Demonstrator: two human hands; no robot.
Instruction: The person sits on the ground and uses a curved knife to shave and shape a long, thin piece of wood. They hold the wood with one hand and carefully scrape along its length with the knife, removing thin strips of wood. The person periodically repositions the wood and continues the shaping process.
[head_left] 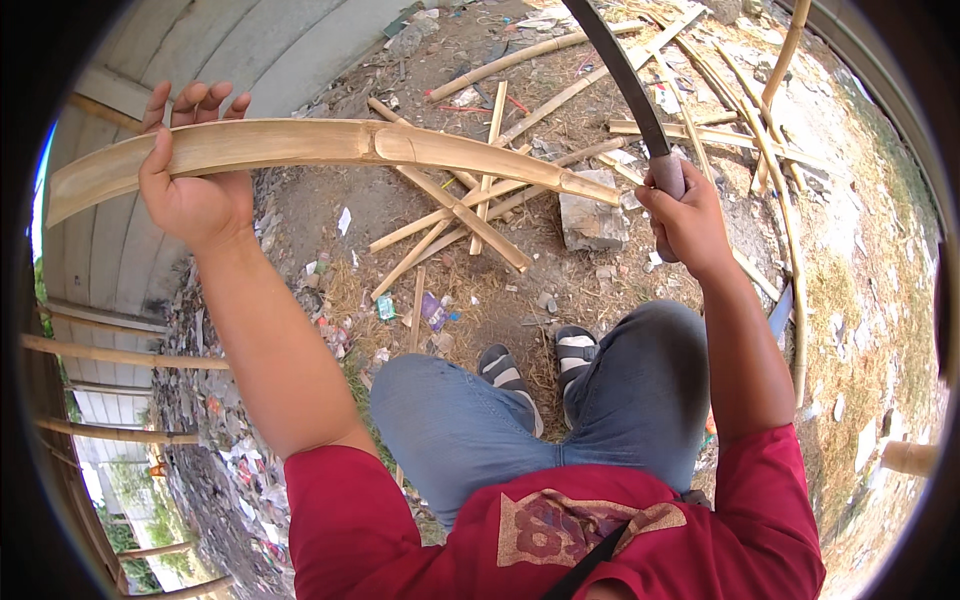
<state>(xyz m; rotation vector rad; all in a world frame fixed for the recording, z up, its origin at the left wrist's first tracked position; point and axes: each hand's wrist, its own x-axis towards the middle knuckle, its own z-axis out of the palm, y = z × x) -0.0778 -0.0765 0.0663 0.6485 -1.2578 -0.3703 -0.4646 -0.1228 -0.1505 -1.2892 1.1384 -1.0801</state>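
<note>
Only partly visible: knife blade (627,80)

Off to the left I see a pale panelled wall (240,60), scattered litter (240,470) along the ground (315,190) beside it, and, farther right, a green packet (385,308) lying near a purple wrapper (434,311).

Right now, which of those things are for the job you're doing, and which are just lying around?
Part of the job:
bamboo strip, in the left hand
knife, in the right hand
other bamboo pieces, probably
grey block, perhaps

Just lying about, it seems:
purple wrapper
green scrap
white scrap
</note>
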